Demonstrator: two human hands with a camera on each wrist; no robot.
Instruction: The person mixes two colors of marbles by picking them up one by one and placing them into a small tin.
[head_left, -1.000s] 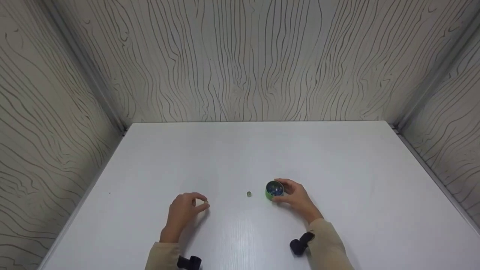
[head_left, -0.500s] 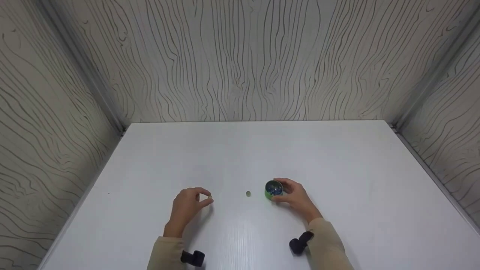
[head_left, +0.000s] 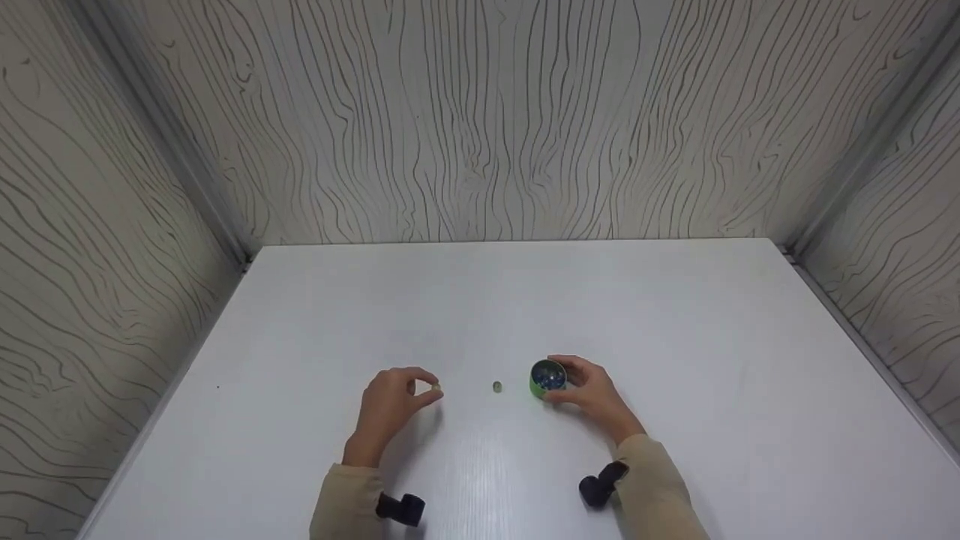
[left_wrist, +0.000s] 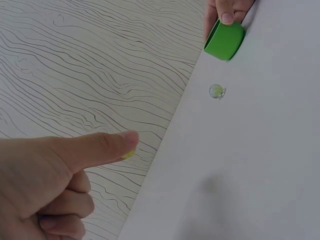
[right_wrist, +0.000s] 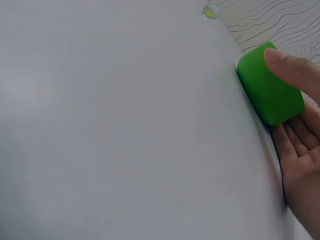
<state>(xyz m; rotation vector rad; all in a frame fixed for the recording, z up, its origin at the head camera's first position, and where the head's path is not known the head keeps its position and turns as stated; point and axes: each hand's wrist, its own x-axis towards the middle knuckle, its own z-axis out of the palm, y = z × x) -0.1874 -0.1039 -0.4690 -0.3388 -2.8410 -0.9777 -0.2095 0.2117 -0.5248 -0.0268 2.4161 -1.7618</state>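
Observation:
My left hand [head_left: 391, 405] pinches a small yellowish marble [left_wrist: 128, 154] between thumb and forefinger, raised over the table. In the left wrist view the thumb hides most of that marble. A clear glass marble [left_wrist: 216, 91] with a yellow-green core lies on the tabletop between my hands. To its right stands a small round green cup [right_wrist: 270, 87], its mouth facing up. My right hand [head_left: 594, 394] grips the cup from the right side, thumb in front and fingers behind. Dark blue and shiny marble-like pieces show inside the cup in the head view.
The white table [head_left: 480, 300] runs back to a wood-grain patterned wall [head_left: 480, 135], with similar panels on both sides. A black wrist camera [head_left: 401, 510] sits on the left sleeve, another camera [head_left: 598, 491] on the right.
My left hand has moved to the right and slightly away from me with the pinched marble, closer to the marble on the table. My right hand and the cup have stayed in place.

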